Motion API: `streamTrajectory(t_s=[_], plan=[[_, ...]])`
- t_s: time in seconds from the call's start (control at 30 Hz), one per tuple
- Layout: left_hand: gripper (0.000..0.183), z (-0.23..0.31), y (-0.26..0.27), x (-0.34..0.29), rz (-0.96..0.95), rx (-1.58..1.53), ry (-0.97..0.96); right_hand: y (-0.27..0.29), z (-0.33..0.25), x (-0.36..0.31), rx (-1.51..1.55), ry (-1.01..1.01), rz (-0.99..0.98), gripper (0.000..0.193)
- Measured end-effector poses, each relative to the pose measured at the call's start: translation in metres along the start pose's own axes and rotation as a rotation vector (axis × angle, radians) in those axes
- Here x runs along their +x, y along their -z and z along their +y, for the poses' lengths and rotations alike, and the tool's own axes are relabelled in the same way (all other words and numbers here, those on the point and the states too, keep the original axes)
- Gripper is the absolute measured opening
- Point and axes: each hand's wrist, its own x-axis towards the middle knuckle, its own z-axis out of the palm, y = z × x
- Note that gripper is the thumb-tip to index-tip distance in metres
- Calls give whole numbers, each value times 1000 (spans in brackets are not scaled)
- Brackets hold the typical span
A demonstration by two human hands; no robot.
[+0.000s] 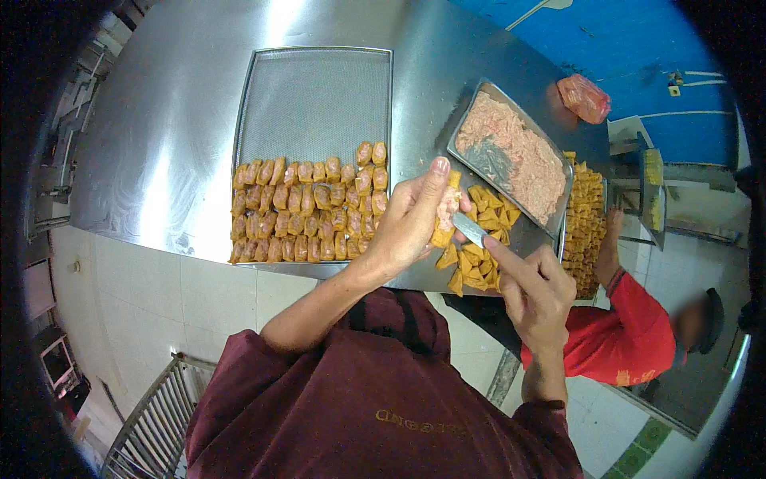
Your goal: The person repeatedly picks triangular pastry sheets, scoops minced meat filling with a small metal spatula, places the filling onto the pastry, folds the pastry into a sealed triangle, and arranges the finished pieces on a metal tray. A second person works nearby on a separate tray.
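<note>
My left hand (415,209) is closed around a yellow-brown fried tofu piece (456,179), opened up with pink minced filling showing in it. In my right hand (536,289) is a small flat metal spatula (469,229), its blade against the filling. Under and beside both hands lies a loose pile of triangular tofu pieces (475,267). Just beyond them stands a metal tray of pink minced meat (523,152), partly scooped out so its grey bottom shows. To the left, stuffed tofu pieces (307,198) sit in rows on a mesh tray (315,96).
The steel table (175,104) carries everything. A red plastic bag (584,99) lies at the far right, by a blue wall (630,48). Many more tofu pieces (585,231) fill the right end, where a co-worker in red (630,327) reaches in. A metal rack (155,415) stands lower left.
</note>
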Motion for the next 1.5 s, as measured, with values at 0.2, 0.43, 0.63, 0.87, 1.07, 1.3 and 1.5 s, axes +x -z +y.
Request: streamTrajectory(t_s=[0.2,0.43,0.63,0.87,1.07,1.3,1.5], plan=[[78,6,-1,-12,-81,-17,64,0,-1,10,-29,62,-63,59],[81,3,7,-8,-89,19,40,14,3,11,-29,34,29,61],[80,1,10,-11,-90,-8,68,10,-1,14,25,37,-133,58],[83,7,15,-9,-158,-87,164,13,-4,20,-33,163,-87,55],[81,10,17,-12,-203,-70,173,21,-1,20,-85,150,-149,55],[80,9,15,-10,-255,-19,124,15,1,24,-36,149,-128,52],[77,13,21,-8,-192,-38,179,29,1,25,-76,135,-129,51]])
